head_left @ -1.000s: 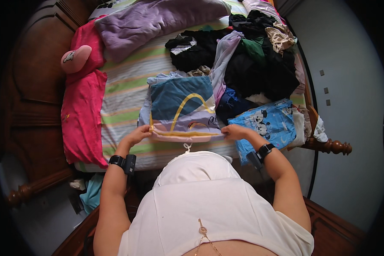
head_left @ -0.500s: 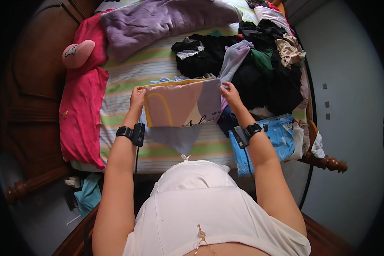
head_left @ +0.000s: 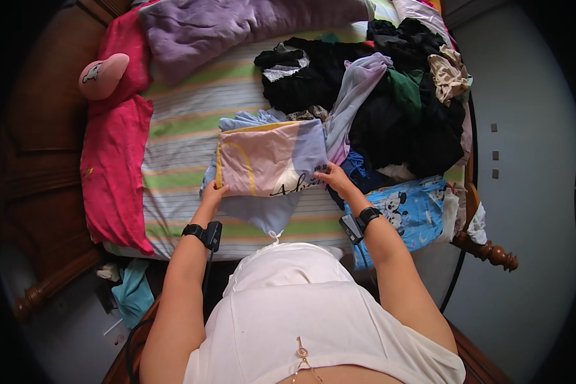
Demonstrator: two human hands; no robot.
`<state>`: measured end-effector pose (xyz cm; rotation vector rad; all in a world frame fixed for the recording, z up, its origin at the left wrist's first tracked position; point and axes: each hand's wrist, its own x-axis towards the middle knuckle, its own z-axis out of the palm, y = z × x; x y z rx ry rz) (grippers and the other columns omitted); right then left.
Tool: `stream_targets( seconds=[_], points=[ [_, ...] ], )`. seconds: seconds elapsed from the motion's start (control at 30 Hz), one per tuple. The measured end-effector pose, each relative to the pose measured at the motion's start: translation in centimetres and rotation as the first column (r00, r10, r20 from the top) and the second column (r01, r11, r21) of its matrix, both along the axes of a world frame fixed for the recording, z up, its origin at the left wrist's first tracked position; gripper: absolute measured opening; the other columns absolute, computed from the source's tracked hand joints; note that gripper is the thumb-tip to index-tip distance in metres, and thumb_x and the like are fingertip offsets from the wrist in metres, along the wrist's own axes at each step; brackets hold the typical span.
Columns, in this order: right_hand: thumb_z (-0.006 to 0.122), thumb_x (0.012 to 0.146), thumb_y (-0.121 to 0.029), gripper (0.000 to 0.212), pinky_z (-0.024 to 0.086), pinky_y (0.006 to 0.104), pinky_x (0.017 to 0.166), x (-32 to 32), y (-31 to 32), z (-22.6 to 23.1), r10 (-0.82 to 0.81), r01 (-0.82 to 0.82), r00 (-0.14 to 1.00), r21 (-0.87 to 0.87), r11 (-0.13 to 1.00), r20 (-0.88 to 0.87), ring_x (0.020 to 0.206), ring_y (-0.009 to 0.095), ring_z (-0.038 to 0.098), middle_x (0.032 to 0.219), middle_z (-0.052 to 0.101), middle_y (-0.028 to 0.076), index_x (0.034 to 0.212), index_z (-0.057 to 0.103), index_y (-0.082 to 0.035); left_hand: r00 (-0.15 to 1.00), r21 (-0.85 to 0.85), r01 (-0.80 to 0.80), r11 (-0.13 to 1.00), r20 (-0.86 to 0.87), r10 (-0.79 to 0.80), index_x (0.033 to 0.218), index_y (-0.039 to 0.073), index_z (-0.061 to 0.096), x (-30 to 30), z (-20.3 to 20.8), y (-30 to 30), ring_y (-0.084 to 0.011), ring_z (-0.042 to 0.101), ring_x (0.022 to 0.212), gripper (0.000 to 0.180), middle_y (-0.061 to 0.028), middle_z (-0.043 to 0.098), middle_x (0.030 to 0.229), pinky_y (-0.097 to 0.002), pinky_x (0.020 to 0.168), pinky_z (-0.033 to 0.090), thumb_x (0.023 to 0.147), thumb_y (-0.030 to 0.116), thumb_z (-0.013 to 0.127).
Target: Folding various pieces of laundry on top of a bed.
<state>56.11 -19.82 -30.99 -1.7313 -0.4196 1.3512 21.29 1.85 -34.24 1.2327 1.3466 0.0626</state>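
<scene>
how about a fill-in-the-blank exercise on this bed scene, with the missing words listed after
1. The left hand is at the lower ____ corner of the folded cloth.
2. The main colour of the cartoon-print cloth beyond the right hand, toward the bedpost, is ____.
3. The bed sheet has a pattern of ____.
4. The colour of the strap on the right wrist is ____.

Missing words: left; blue; stripes; black.

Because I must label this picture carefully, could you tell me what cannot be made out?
All in head view:
Folded cloth: underside hidden by its top layer.
Light-blue cloth: partly covered by the folded cloth.
Purple blanket: far side cut off by the top edge.
</scene>
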Motion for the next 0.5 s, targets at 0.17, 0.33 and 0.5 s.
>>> stream_targets(
  seconds=[0.17,0.33,0.5],
  points=[
    [0.071,0.076,-0.009,0.031,0.047,0.0265,0.071,-0.7,0.4,1.2,0.121,-0.110,0.991,0.178,0.978,-0.053,0.078,0.012,0.060,0.088,0.065,0.002,0.105,0.061,-0.003,0.994,-0.025,-0.088,0.996,0.068,0.090,0.108,0.005,0.059,0.9,1.4,0.6,-0.0115,0.055,0.083,0.028,-0.0001,0.062,0.092,-0.0265,0.077,0.042,0.082,0.014,0.067],
    [0.069,0.079,-0.014,0.027,0.048,0.0286,0.072,-0.7,0.8,2.2,0.182,-0.183,0.971,-0.009,0.983,0.154,0.078,0.013,0.062,0.087,0.068,0.006,0.101,0.061,0.000,0.964,-0.012,-0.148,0.989,0.224,0.147,0.103,0.004,0.060,0.9,1.2,1.5,-0.0108,0.055,0.079,0.024,0.0005,0.061,0.087,-0.0253,0.073,0.043,0.081,0.014,0.067],
    [0.065,0.084,-0.027,0.024,0.047,0.0307,0.059,-0.9,-1.1,-0.7,0.130,-0.078,0.759,-0.109,0.991,0.638,0.064,0.011,0.058,0.075,0.065,0.002,0.089,0.065,-0.004,0.997,0.035,0.062,0.997,0.049,-0.063,0.104,0.003,0.059,0.0,-0.6,0.9,-0.0119,0.055,0.079,0.027,-0.0010,0.062,0.090,-0.0272,0.072,0.044,0.081,0.017,0.067]
  ],
)
